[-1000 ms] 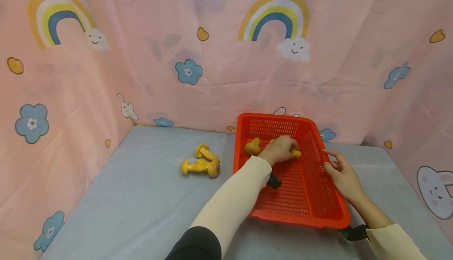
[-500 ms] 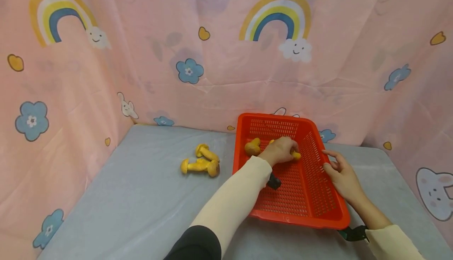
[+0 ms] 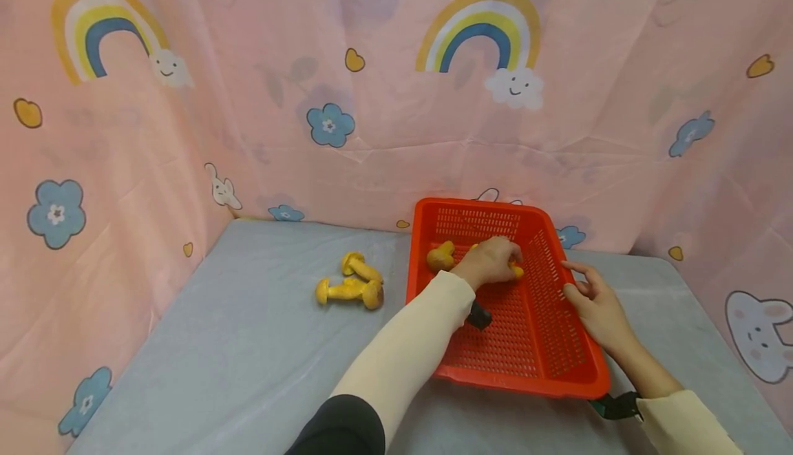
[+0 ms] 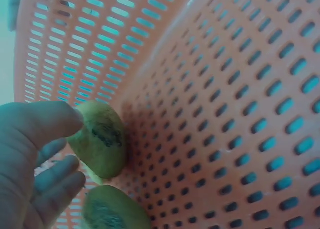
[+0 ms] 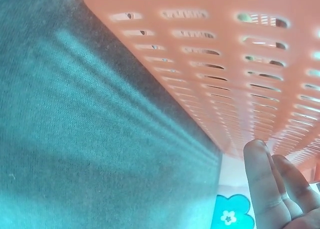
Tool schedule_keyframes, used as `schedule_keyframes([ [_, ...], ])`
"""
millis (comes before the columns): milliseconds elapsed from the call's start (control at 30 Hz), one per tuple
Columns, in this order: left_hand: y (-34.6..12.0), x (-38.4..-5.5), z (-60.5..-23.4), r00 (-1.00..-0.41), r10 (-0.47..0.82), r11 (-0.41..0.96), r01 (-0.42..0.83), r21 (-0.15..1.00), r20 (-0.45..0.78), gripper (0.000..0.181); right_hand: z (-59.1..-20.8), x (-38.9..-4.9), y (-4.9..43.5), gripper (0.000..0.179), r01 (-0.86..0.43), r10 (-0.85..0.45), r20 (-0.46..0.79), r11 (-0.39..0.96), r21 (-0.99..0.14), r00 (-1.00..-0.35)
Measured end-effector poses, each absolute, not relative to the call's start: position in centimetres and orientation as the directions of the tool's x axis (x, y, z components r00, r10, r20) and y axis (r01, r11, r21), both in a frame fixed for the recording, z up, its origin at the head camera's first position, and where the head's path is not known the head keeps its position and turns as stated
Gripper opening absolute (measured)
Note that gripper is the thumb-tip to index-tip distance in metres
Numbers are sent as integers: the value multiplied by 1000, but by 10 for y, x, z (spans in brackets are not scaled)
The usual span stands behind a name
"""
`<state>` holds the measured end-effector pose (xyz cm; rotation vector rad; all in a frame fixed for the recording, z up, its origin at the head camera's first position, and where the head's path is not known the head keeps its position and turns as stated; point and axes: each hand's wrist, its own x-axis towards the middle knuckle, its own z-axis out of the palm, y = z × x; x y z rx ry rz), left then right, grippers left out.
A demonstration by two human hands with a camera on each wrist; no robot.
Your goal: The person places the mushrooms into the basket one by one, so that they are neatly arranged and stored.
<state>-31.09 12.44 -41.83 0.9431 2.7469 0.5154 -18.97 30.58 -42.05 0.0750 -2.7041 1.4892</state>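
Observation:
My left hand (image 3: 491, 262) reaches into the red plastic basket (image 3: 523, 386) and holds a yellow mushroom (image 3: 517, 271), which is mostly hidden behind the fingers in the head view. In the left wrist view, the thumb presses on this mushroom (image 4: 102, 139) with the fingers curled beside it; another mushroom (image 4: 114, 211) lies just below. A brown-capped mushroom (image 3: 441, 257) rests at the basket's left side. My right hand (image 3: 604, 314) grips the basket's right rim. Its straight fingers (image 5: 262, 181) show along the outer slotted wall in the right wrist view.
Several yellow mushrooms (image 3: 347, 292) lie together on the grey-blue tablecloth (image 3: 248, 358), left of the basket. Behind and around the table hangs a pink patterned curtain (image 3: 396, 118). A black strap piece (image 3: 479, 316) shows under the left wrist.
Both hands stay almost in place. The left hand's fingers and the mushroom's visible end shift very slightly, while the basket and the mushrooms on the table look unmoved.

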Motion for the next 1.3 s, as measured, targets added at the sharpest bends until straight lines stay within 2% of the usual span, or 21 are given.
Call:
schedule_keyframes([
  [367, 122, -310, -385, -762, 641, 687, 516, 511, -92, 38, -420, -192, 307, 51, -67, -18, 68, 540, -839, -998],
  [567, 111, -306, -366, -747, 664, 596, 500, 629, -36, 35, -420, -193, 309, 50, -70, -19, 71, 544, -836, -997],
  [800, 91, -307, -361, -750, 661, 500, 420, 757, -20, 30, -421, -192, 307, 51, -74, -24, 73, 539, -839, -997],
  [1300, 47, -300, -338, -712, 700, 474, 513, 716, 47, 25, -423, -193, 310, 49, -106, -43, 99, 550, -829, -994],
])
